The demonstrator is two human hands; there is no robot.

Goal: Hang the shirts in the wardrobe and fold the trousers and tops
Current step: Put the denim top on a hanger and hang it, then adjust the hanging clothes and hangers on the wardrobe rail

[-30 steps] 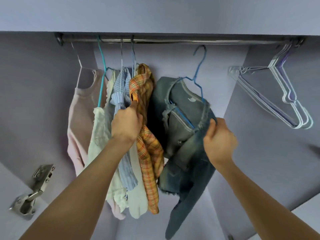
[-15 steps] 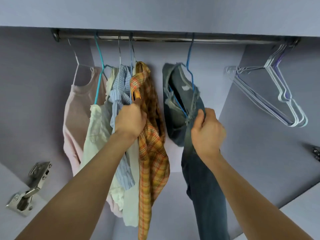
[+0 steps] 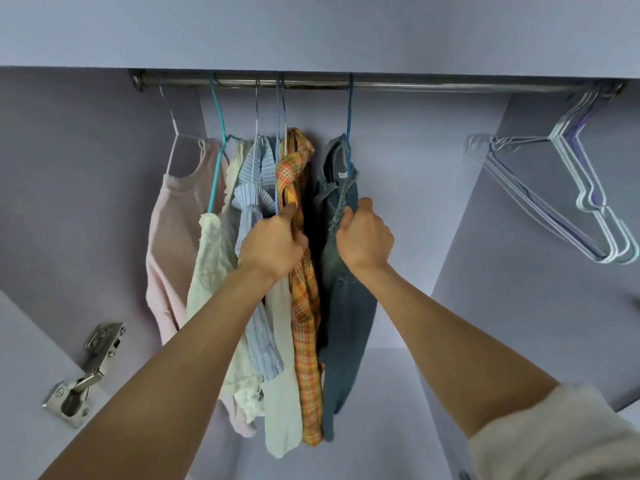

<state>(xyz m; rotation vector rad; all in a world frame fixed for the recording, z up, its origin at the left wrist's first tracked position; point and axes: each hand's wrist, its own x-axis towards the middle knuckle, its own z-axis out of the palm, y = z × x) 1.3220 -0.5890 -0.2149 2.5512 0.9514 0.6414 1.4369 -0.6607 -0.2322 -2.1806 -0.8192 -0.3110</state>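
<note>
A denim shirt (image 3: 346,306) hangs on a blue hanger (image 3: 349,119) from the metal rail (image 3: 433,87). My right hand (image 3: 363,233) grips its frayed shoulder edge. Just left of it hangs an orange plaid shirt (image 3: 304,323), and my left hand (image 3: 273,244) grips that shirt's front near the collar. Further left hang a blue striped shirt (image 3: 256,188), a cream top (image 3: 211,271) and a pale pink top (image 3: 169,237). The denim shirt sits close against the plaid one.
Several bare white and purple wire hangers (image 3: 585,199) hang at the rail's right end. A metal door hinge (image 3: 86,372) sits on the left wardrobe panel. The lilac back wall (image 3: 415,202) shows between the denim shirt and the bare hangers.
The denim shirt's hanger went onto the rail, then slid left against the plaid shirt. My right hand moved left with it; my left hand kept its hold.
</note>
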